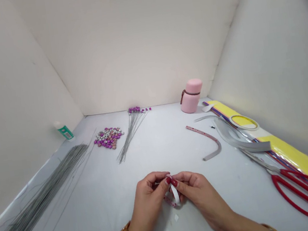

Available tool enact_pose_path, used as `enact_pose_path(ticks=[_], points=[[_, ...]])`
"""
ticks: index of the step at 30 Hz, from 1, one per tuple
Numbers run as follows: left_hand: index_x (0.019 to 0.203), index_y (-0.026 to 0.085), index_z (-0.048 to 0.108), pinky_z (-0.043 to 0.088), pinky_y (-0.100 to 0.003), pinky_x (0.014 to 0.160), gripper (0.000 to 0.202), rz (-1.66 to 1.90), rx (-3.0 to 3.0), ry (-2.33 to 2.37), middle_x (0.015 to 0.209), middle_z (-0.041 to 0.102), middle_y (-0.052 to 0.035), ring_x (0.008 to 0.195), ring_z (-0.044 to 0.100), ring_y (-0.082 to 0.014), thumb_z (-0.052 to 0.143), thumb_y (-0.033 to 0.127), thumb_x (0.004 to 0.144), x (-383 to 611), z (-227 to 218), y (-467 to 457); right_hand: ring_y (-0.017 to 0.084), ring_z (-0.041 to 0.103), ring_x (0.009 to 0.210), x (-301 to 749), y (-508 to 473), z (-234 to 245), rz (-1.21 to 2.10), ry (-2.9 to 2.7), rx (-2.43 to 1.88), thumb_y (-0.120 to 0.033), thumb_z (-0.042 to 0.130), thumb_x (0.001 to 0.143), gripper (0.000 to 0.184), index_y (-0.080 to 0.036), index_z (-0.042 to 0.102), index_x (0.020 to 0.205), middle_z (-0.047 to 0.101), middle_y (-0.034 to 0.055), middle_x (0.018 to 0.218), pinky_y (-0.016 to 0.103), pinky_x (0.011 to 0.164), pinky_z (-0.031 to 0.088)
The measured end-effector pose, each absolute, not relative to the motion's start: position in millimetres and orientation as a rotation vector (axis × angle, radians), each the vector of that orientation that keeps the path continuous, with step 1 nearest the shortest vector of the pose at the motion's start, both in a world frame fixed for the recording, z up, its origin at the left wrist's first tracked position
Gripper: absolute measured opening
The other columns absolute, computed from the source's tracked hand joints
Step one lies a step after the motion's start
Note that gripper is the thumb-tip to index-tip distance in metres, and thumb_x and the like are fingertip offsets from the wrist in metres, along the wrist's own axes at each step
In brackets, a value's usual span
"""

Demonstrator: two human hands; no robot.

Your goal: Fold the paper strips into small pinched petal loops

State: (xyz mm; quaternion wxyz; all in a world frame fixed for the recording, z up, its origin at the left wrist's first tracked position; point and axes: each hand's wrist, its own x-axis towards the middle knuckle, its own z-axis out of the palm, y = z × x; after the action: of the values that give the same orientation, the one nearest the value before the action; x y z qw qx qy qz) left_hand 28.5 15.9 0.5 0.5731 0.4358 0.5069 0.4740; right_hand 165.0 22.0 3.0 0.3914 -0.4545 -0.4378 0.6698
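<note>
My left hand (148,203) and my right hand (198,197) meet above the white work surface (100,185). Between their fingertips they pinch a small loop of white paper strip (175,195) dotted with pink; the fingers hide its top. A tiny white scrap (176,217) lies just below the loop. Farther ahead, a curved strip (208,140) with pink dots lies closest to my right hand. A pile of pink and silver gems (108,137) and a bunch of beaded thin wires (132,138) lie ahead of my left hand.
A bundle of grey wires (39,198) lies along the left wall, near a glue bottle (65,130). To the right are red-handled scissors (302,197), grey strips (241,141), a tape roll (243,122) and yellow sheets (292,149). A pink flask (191,96) stands at the back.
</note>
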Motion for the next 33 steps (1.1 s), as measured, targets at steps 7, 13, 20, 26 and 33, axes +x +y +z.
enact_pose_path(ticks=[7, 13, 20, 26, 33], points=[[0.08, 0.011, 0.067, 0.045, -0.024, 0.054, 0.017, 1.123, 1.043, 1.237, 0.059, 0.064, -0.0031, 0.053, 0.056, -0.0129, 0.063, 0.026, 0.072, 29.8, 0.2, 14.1, 0.008, 0.045, 0.049, 164.5, 23.3, 5.0, 1.712, -1.113, -1.163, -0.031, 0.067, 0.07, 0.019, -0.012, 0.066, 0.071, 0.06, 0.0004, 0.058, 0.02, 0.05, 0.034], [0.082, 0.015, 0.067, 0.046, -0.023, 0.051, 0.015, 1.16, 1.303, 1.326, 0.065, 0.065, -0.0038, 0.051, 0.056, -0.013, 0.056, 0.024, 0.077, 28.0, 1.6, 11.2, 0.009, 0.046, 0.05, 164.9, 22.3, 4.9, 1.734, -1.105, -1.15, -0.037, 0.062, 0.074, 0.026, -0.013, 0.062, 0.064, 0.056, -0.0007, 0.053, 0.02, 0.051, 0.035], [0.085, 0.018, 0.068, 0.045, -0.024, 0.062, 0.019, 1.079, 1.544, 1.228, 0.073, 0.066, -0.0038, 0.06, 0.056, -0.0134, 0.05, 0.018, 0.08, 26.5, 9.3, 9.9, 0.008, 0.045, 0.049, 166.5, 23.9, 1.4, 1.732, -1.044, -1.126, -0.037, 0.061, 0.075, 0.027, -0.013, 0.062, 0.065, 0.055, -0.0017, 0.052, 0.02, 0.051, 0.034], [0.089, 0.012, 0.066, 0.044, -0.022, 0.048, 0.024, 1.025, 1.089, 1.119, 0.055, 0.058, -0.0001, 0.047, 0.051, -0.0102, 0.053, 0.03, 0.079, 24.2, 4.1, 18.2, 0.008, 0.047, 0.052, 167.9, 24.5, 4.4, 1.788, -1.058, -1.118, -0.032, 0.062, 0.075, 0.019, -0.012, 0.065, 0.074, 0.059, -0.0001, 0.056, 0.02, 0.052, 0.034], [0.079, 0.014, 0.068, 0.048, -0.022, 0.047, 0.016, 1.109, 1.206, 1.125, 0.078, 0.055, -0.0032, 0.053, 0.055, -0.0106, 0.061, 0.027, 0.073, 24.2, 0.0, 18.3, 0.007, 0.045, 0.049, 167.6, 24.6, 2.0, 1.771, -1.071, -1.134, -0.03, 0.064, 0.073, 0.019, -0.012, 0.063, 0.069, 0.056, -0.0015, 0.053, 0.019, 0.05, 0.033]])
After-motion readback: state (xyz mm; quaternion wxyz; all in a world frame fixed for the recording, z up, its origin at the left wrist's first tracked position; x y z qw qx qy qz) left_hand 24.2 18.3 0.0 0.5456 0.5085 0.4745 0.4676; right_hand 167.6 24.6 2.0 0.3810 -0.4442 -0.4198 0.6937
